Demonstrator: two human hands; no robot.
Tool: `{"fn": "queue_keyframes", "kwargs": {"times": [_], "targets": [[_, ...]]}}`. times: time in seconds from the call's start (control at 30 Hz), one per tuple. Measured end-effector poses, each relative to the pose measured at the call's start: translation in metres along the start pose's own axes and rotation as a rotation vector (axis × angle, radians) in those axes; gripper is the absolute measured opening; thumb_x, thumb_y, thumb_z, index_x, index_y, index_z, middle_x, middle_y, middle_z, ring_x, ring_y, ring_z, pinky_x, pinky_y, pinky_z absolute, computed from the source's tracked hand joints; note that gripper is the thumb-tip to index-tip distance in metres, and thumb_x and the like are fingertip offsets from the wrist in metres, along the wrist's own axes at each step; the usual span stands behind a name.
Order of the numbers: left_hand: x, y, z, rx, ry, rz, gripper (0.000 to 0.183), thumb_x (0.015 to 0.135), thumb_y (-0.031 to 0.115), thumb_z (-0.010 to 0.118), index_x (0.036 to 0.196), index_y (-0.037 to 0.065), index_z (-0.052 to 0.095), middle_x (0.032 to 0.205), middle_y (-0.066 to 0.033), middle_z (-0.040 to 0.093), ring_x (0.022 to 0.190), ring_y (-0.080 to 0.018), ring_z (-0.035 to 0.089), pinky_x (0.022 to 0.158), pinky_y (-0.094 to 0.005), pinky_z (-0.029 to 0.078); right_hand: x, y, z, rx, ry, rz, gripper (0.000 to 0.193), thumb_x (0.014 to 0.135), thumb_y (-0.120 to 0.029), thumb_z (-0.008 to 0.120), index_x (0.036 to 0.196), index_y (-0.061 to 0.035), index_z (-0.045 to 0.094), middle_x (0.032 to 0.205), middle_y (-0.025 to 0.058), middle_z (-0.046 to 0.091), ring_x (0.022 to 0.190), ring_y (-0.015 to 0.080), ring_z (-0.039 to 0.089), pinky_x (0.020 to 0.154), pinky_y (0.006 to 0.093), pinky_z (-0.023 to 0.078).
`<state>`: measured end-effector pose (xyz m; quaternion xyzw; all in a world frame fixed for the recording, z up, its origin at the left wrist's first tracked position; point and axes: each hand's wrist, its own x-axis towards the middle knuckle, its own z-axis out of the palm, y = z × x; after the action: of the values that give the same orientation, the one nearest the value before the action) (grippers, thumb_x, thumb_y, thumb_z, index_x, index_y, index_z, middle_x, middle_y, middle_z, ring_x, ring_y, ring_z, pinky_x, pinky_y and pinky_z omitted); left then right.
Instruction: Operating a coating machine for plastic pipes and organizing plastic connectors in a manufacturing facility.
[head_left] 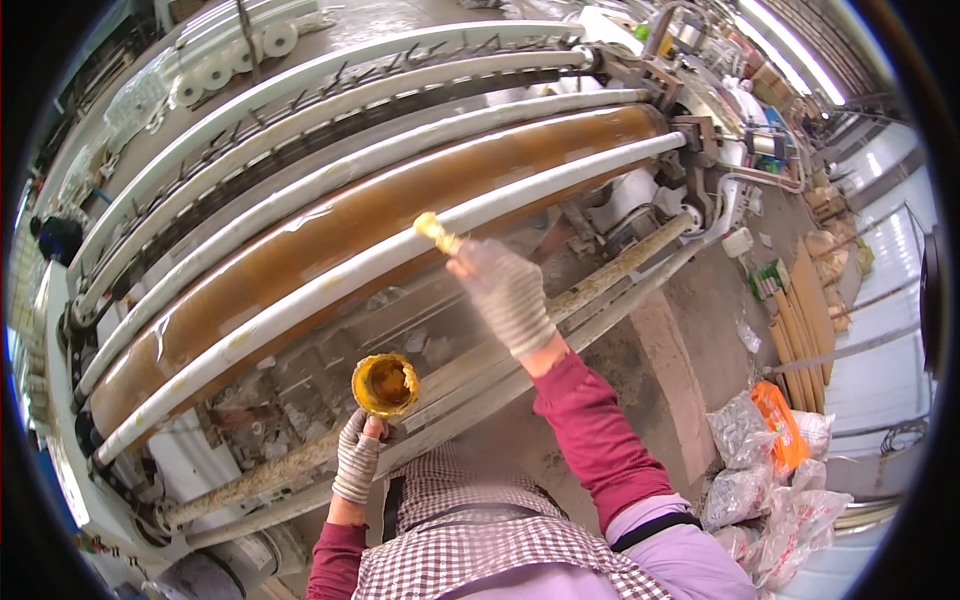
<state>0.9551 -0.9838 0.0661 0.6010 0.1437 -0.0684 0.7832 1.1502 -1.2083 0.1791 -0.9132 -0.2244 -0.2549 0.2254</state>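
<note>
My left hand (357, 455), in a striped knit glove with bare fingertips, is closed around a small round cup (366, 402). The cup is crusted with yellow paste on its rim, and darker amber stuff shows inside. My right hand (503, 290), gloved likewise and slightly blurred, grips a short brush (440, 234) caked in yellow paste. Its tip lies over the slim white roller (330, 278); whether it touches cannot be told. Behind that roller runs a wide brown, glossy roll (300, 245), with some shiny wrinkled patches on its surface.
A stained bar (625, 262) crosses between me and the rollers. More white rollers (390, 150) lie beyond the brown roll. Plastic bags (740, 435), an orange bag (782, 425) and cardboard sheets (808, 310) are at the right. Wrapped rolls (232, 62) stand at the far left.
</note>
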Motion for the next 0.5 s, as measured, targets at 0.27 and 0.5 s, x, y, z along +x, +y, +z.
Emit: {"fn": "queue_keyframes", "kwargs": {"times": [0.27,0.5], "targets": [[0.056,0.010,0.081,-0.004,-0.102,-0.033,0.028,0.093,0.033,0.055,0.087,0.006,0.055,0.074,0.0008,0.051,0.069,-0.0120,0.055,0.065,-0.0275,0.046,0.018,0.112,-0.048,-0.067,0.156,0.018,0.013,0.082,-0.019,0.067,0.092,-0.0123,0.063,0.076,0.0060,0.061,0.062,0.0194,0.058,0.057,0.0305,0.051],[0.075,-0.016,0.168,0.041,0.016,-0.012,0.032,0.093,0.035,0.055,0.078,0.007,0.051,0.068,0.0003,0.047,0.061,-0.0099,0.046,0.062,-0.0268,0.044,0.018,0.204,-0.094,0.157,0.124,0.013,0.018,0.080,-0.013,0.069,0.096,-0.0079,0.062,0.089,0.0098,0.066,0.076,0.0263,0.065,0.065,0.0320,0.053]]}}
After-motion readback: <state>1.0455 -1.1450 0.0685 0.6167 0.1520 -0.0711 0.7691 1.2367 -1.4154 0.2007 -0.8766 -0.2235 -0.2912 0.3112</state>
